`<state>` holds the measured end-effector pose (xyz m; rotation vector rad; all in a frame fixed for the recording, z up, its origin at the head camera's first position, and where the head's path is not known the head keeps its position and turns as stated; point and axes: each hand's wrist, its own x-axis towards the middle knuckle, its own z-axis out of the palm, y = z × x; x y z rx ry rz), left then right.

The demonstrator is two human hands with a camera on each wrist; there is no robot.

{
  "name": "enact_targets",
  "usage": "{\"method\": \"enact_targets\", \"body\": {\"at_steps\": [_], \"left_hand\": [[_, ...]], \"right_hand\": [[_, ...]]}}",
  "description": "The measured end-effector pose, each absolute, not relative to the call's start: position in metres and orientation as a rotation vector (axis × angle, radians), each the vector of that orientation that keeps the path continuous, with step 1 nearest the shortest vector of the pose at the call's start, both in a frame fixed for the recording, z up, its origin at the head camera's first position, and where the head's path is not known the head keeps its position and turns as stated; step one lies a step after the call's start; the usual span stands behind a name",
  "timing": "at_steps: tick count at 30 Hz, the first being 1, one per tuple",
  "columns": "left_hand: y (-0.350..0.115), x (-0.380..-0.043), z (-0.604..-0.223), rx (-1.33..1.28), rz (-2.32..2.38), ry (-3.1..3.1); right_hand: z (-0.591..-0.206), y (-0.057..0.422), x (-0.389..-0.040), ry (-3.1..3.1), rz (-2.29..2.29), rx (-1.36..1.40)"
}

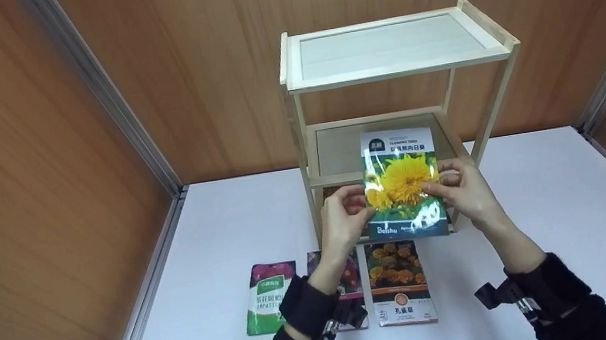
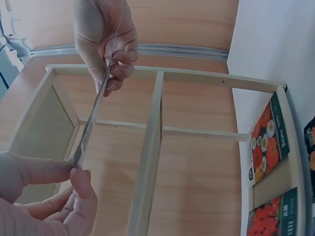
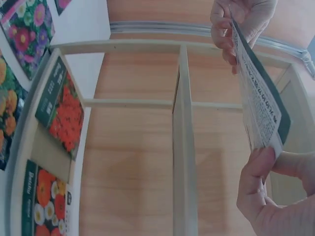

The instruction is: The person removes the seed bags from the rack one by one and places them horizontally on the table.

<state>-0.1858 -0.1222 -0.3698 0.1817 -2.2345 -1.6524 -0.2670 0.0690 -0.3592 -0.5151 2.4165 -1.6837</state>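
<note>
A seed packet with a large yellow flower on its front [image 1: 400, 183] is held up before the wooden shelf rack [image 1: 399, 70]. My left hand [image 1: 342, 218] pinches its left edge between thumb and fingers. On the opposite edge, my right hand [image 1: 469, 191] grips it, the thumb lying on the printed front. The left wrist view shows the packet [image 2: 91, 125] almost edge-on, stretched between both hands. Printed text covers the packet's back [image 3: 258, 98] in the right wrist view. In the head view the packet overlaps the middle shelf [image 1: 335, 147].
On the white table [image 1: 216, 224] lie a green-and-white packet [image 1: 266, 305], a pink-flower packet [image 1: 351, 282] partly behind my left wrist, and an orange-flower packet [image 1: 399, 284]. Two red-flowered packets [image 2: 268, 142], [image 3: 66, 115] lie on the bottom shelf. Wood-grain walls [image 1: 207, 77] enclose the back and sides.
</note>
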Motion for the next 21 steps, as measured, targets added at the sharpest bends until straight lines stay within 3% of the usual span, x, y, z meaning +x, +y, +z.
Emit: {"method": "enact_targets", "body": {"at_steps": [14, 21], "left_hand": [[-0.116, -0.151, -0.429, 0.090, -1.743, -2.030], [-0.113, -0.137, -0.451, 0.165, -1.745, -2.074]], "right_hand": [[-0.407, 0.069, -0.231, 2.405, -1.801, -0.430], [-0.431, 0.074, -0.220, 2.337, -1.823, -0.349]]}}
